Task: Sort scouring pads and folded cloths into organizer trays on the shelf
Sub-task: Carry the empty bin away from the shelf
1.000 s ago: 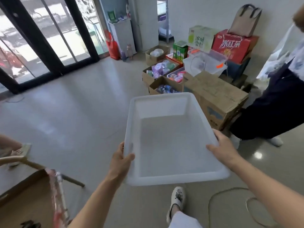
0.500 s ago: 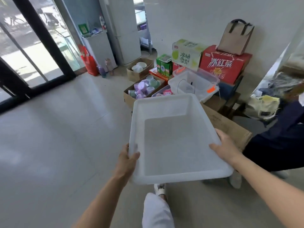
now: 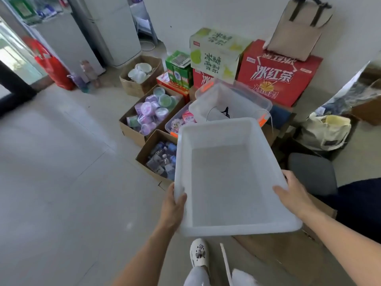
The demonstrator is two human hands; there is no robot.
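floor [image 3: 61, 172] | pale tiles | on it: tub box [image 3: 132, 134], bottle box [image 3: 145, 151], bowl box [image 3: 135, 88], red bag [image 3: 56, 74]

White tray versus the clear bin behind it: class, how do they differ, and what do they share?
The white tray is milky and opaque; the clear bin is see-through with orange latches. The tray is held by the left hand and right hand; the bin sits among boxes, untouched. The tray is empty; something dark shows in the bin. Both are rectangular, open-topped plastic.
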